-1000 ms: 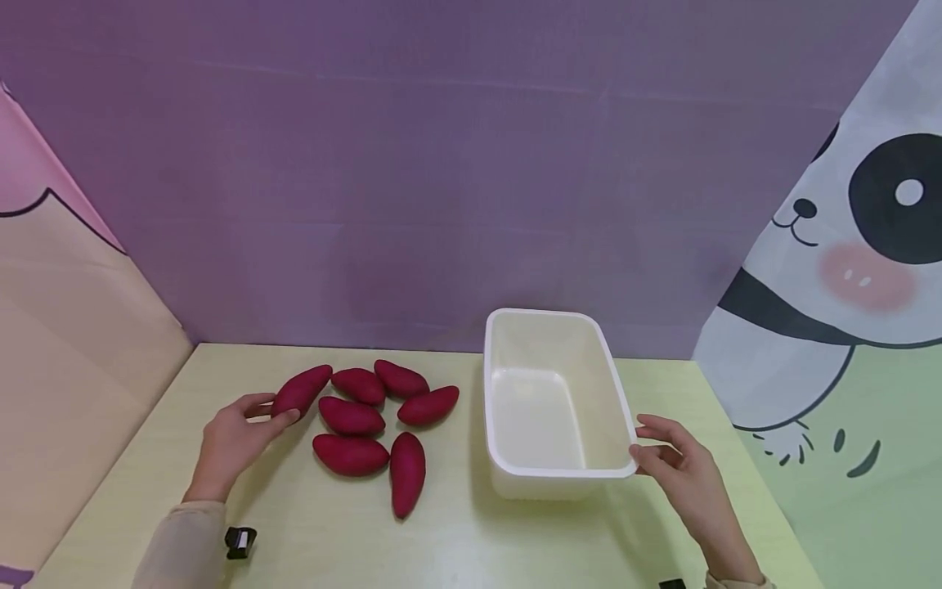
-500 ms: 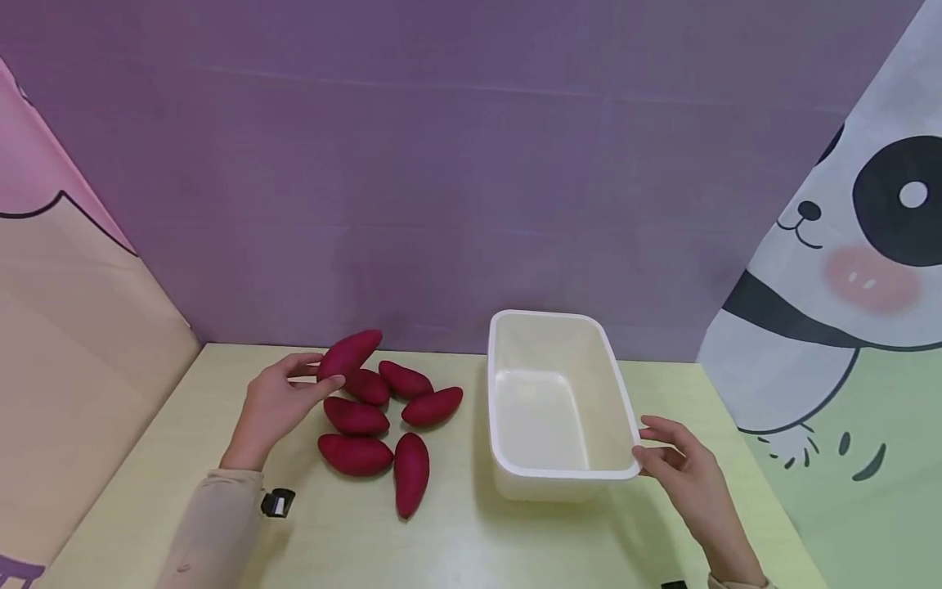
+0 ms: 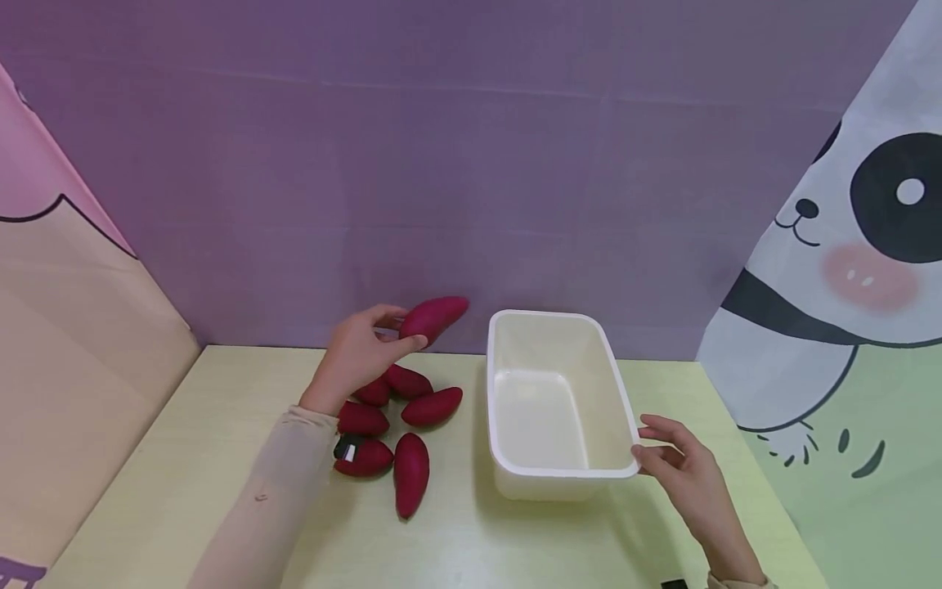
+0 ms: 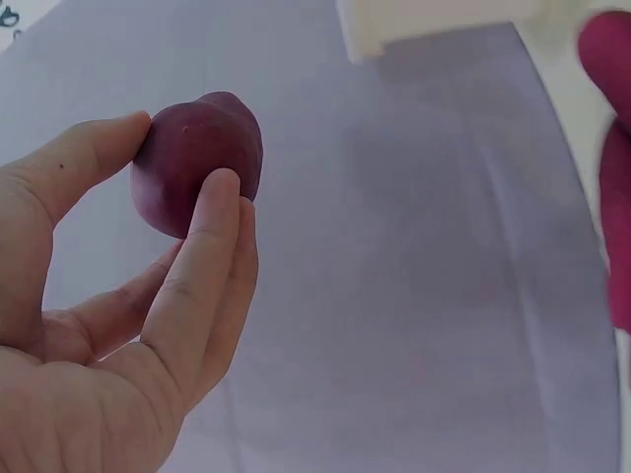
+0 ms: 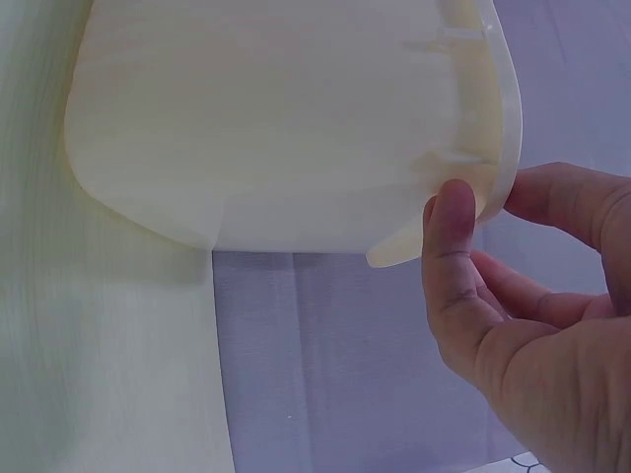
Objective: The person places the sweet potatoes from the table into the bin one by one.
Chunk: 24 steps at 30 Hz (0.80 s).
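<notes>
My left hand (image 3: 361, 352) pinches a dark red sweet potato (image 3: 436, 317) between thumb and fingers, held up in front of the purple backdrop. In the left wrist view the sweet potato (image 4: 197, 163) shows end-on, with the thumb on one side and fingers on the other. A white plastic bin (image 3: 537, 474) stands on the table to its right, its inside bare. My right hand (image 3: 680, 474) pinches the bin's near right rim corner. The right wrist view shows thumb and fingers on either side of that rim (image 5: 508, 118).
Several more sweet potatoes (image 3: 432, 407) lie in a loose group left of the bin, partly covered by my left wrist and sleeve (image 3: 265, 499). A purple cloth (image 3: 471, 180) stands behind the pale table (image 3: 456, 548). A panda-print sheet (image 3: 802, 303) hangs at the right.
My left hand has lifted the sweet potato from the left side of the group and carried it up and right toward the bin. My right hand stays at the rim.
</notes>
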### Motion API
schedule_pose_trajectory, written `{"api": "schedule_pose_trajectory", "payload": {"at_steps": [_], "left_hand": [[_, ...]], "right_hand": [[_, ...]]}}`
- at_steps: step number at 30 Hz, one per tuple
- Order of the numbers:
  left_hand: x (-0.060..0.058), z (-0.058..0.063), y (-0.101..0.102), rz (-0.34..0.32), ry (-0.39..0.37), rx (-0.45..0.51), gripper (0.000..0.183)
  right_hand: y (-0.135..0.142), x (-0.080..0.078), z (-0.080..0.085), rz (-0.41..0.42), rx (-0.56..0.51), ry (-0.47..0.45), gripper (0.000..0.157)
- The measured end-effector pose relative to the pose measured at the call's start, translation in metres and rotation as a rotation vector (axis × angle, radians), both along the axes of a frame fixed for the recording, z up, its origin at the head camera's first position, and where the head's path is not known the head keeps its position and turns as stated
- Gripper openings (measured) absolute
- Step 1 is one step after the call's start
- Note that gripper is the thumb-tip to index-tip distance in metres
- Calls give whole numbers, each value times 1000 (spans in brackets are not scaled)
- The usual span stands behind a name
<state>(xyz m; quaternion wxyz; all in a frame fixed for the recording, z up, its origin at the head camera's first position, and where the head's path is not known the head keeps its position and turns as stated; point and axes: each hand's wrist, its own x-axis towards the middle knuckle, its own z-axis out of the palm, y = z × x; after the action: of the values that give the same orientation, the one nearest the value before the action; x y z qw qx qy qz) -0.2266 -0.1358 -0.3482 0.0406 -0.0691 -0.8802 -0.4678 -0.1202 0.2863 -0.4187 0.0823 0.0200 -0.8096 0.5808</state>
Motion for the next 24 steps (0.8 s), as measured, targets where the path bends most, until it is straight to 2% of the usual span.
{"api": "schedule_pose_trajectory", "payload": {"at_steps": [5, 10, 17, 24], "left_hand": [[-16, 17, 34, -40, 2, -41, 54], [-31, 27, 68, -101, -8, -79, 52], [-48, 32, 115, -157, -8, -96, 50], [-52, 26, 154, -210, 4, -127, 47]], "right_hand": [[-1, 0, 1, 7, 3, -1, 43], [-2, 0, 1, 12, -1, 9, 42], [-3, 0, 0, 10, -1, 13, 42], [-7, 2, 2, 16, -9, 14, 41]]}}
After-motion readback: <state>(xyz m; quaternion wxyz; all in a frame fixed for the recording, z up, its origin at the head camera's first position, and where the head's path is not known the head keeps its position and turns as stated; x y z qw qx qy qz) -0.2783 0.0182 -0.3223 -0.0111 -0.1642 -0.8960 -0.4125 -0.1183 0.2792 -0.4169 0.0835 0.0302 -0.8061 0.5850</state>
